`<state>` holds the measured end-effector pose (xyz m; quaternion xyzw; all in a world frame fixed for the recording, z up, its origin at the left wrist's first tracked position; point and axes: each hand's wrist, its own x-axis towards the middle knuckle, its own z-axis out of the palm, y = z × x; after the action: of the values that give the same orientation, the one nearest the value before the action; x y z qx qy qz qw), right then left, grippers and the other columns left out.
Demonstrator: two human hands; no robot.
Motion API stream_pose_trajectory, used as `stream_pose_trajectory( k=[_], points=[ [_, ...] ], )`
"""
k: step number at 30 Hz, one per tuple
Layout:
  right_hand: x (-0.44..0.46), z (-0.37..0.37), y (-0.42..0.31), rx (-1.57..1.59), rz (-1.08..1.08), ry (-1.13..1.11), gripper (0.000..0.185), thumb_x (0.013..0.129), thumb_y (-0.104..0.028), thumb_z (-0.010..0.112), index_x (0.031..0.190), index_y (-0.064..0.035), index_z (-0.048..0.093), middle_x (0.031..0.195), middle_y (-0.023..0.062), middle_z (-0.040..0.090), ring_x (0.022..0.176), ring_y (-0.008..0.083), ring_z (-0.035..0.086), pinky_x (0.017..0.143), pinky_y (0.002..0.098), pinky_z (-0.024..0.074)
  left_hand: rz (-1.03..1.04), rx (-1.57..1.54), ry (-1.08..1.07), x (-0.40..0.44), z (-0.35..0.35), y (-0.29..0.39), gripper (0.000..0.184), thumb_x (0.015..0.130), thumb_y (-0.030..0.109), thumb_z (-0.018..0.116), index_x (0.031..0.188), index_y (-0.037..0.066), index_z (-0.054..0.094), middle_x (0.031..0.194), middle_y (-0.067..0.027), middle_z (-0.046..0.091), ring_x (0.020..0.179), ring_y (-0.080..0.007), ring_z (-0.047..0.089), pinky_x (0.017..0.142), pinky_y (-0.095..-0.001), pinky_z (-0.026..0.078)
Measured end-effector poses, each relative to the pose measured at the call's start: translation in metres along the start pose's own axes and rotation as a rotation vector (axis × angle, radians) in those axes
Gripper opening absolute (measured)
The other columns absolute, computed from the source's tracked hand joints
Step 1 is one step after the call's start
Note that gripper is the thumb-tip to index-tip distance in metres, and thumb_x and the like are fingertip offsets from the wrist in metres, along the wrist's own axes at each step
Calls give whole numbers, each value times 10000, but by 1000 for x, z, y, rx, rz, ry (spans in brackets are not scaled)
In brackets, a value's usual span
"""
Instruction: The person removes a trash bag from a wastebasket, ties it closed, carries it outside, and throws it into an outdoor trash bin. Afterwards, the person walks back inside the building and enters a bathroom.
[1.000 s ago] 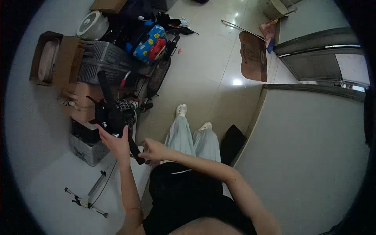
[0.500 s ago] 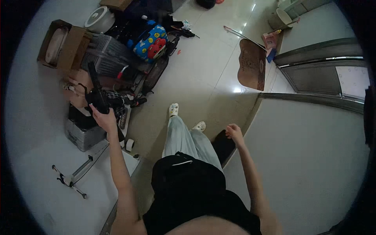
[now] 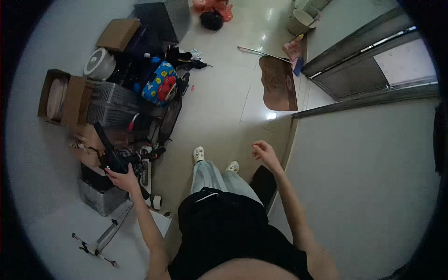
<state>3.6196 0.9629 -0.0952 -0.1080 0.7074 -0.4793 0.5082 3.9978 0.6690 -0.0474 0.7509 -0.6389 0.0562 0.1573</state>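
My left hand (image 3: 122,178) grips the lower part of a black handlebar-like object (image 3: 112,154) at the left, with its long dark grip pointing up and away. Below it, a white board with dark lettering (image 3: 145,176) and a white wheel (image 3: 157,202) show near the floor. My right hand (image 3: 265,153) hangs in the air over the floor on the right, its fingers curled and pressed together. Whether anything small is between those fingers cannot be made out.
Along the left wall stand an open cardboard box (image 3: 77,100), a silver case (image 3: 100,198), a grey crate (image 3: 114,105) and a blue patterned bag (image 3: 160,84). A brown mat (image 3: 278,84) lies ahead. A black object (image 3: 263,184) leans by the right wall.
My right hand has left the black object and moved out to the right. The view has shifted, showing more floor ahead. My left hand remains on the black object.
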Motion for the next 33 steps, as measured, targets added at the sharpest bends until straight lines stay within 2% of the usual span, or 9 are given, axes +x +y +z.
stream_pose_trajectory(
  k=[4, 12, 21, 23, 25, 27, 29, 31, 33],
  points=[
    [-29, -52, -56, 50, -288, 222, 241, 857, -235, 496, 966, -25, 538, 769, 34, 555, 673, 105, 536, 581, 228, 432, 56, 96, -27, 4, -1, -3, 889, 703, 348, 678, 1335, 73, 116, 1327, -216, 217, 1172, -374, 301, 915, -476, 344],
    [-98, -86, -91, 66, -378, 459, 233, 855, -236, 488, 961, -36, 545, 748, 32, 556, 688, 105, 543, 613, 230, 436, 11, 75, -251, 13, -6, -5, 876, 709, 341, 676, 1340, 87, 124, 1319, -224, 206, 1169, -365, 304, 917, -458, 350],
    [-130, -81, -132, -19, -458, 564, 233, 844, -222, 508, 935, -18, 577, 758, 48, 577, 699, 112, 544, 626, 245, 442, 140, 18, 21, 29, -21, 19, 750, 749, 347, 636, 1314, 61, 235, 1318, -198, 258, 1155, -331, 348, 910, -426, 369],
    [-143, -77, -160, -36, -597, 549, 224, 833, -203, 527, 934, -16, 598, 811, 70, 599, 716, 127, 553, 647, 259, 451, 273, -591, -46, 56, -47, 50, 658, 762, 380, 612, 1259, 35, 353, 1269, -191, 360, 1119, -304, 410, 944, -399, 342],
    [-164, -69, -197, -34, -735, 522, 227, 832, -187, 521, 956, -13, 598, 866, 104, 605, 760, 152, 568, 667, 276, 464, 384, -995, -195, 69, -109, 108, 593, 803, 437, 526, 1210, 18, 423, 1214, -177, 435, 1106, -285, 436, 969, -373, 323],
    [-193, -58, -237, -116, -946, 445, 274, 835, -185, 499, 1035, -6, 556, 942, 148, 593, 831, 195, 579, 697, 314, 479, 727, -1336, -278, 69, -171, 160, 582, 853, 444, 400, 1231, 2, 381, 1229, -180, 417, 1126, -301, 418, 982, -392, 307],
    [-226, -44, -271, -146, -1162, 241, 374, 841, -207, 474, 1153, 0, 463, 1013, 190, 565, 899, 240, 576, 721, 356, 492, 1323, -1693, -425, 67, -230, 211, 403, 909, 229, 304, 1230, -7, 366, 1198, -183, 451, 1136, -280, 427, 960, -416, 337],
    [-256, -31, -289, -203, -1274, 150, 383, 838, -235, 467, 1145, -7, 464, 1000, 182, 565, 886, 236, 575, 714, 351, 494, 1591, -1825, -1162, 77, -281, 243, 664, 845, 407, 398, 1308, -20, 191, 1347, -216, 205, 1252, -329, 217, 1014, -478, 198],
    [-280, -19, -298, -277, -1329, 157, 392, 835, -264, 461, 1137, -13, 466, 987, 173, 565, 873, 233, 574, 708, 347, 495, 1650, -1792, -1422, 58, -290, 260, 657, 844, 408, 399, 1302, -18, 196, 1337, -213, 209, 1241, -325, 221, 1006, -474, 201]
  ],
)
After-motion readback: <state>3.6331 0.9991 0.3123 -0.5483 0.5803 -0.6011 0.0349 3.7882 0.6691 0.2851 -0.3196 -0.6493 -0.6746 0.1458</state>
